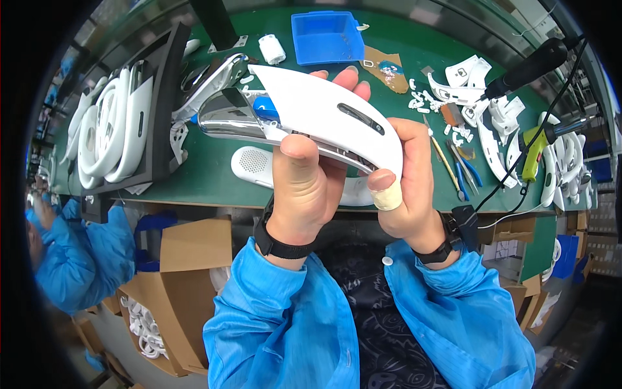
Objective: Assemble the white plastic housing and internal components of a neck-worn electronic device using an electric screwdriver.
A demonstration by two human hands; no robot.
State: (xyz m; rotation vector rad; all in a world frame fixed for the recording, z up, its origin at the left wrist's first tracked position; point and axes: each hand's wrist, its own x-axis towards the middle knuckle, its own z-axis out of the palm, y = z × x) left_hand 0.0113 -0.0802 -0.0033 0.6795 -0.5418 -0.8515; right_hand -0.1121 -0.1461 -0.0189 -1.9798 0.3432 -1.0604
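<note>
Above the bench's near edge I hold a curved white plastic housing [317, 104] with a dark oval slot in its side. From its left end sticks a shiny chrome part [223, 117], and a blue cylinder [264, 107] shows inside the gap. My left hand [304, 178] grips the underside, thumb in front and fingertips showing behind the top edge. Around the narrow right end wraps my right hand [408, 181], its thumb wearing a pale finger wrap. Partly hidden below them, a white piece with a perforated round end [253, 163] lies on the green bench.
A blue bin [327, 39] stands at the back. Small white parts [424, 100], pliers [468, 170] and a yellow-green electric screwdriver [535, 152] lie at right; a dark-handled tool [531, 65] hangs above. At left, a dark tray [165, 123] holds white housings. Another person's blue sleeve [91, 253] is at far left.
</note>
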